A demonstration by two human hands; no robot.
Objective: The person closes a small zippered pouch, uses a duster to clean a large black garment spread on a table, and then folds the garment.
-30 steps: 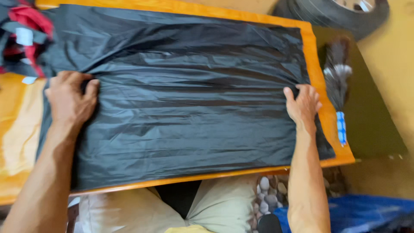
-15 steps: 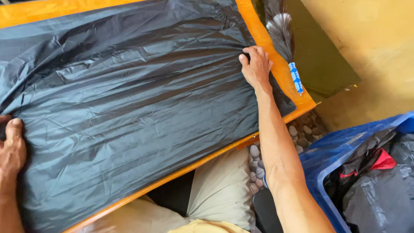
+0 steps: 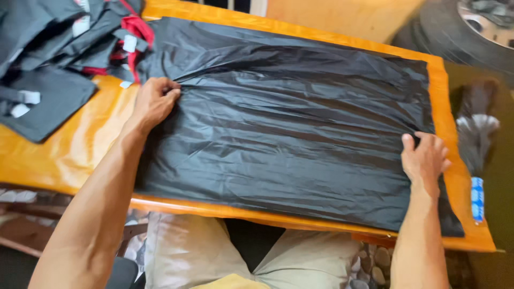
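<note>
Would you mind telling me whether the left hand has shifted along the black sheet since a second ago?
Yes. The left hand has moved toward the far corner of the black plastic sheet, near the pile of dark garments; earlier it lay midway along that short edge.

A large black plastic sheet (image 3: 300, 139) lies spread over an orange wooden table (image 3: 69, 150). The left hand (image 3: 153, 101) pinches the sheet's left edge, fingers gathered on a fold. The right hand (image 3: 425, 159) presses flat on its right edge. Left of the sheet sits a pile of dark folded garments (image 3: 59, 48); right of it lies a feather duster (image 3: 475, 134).
</note>
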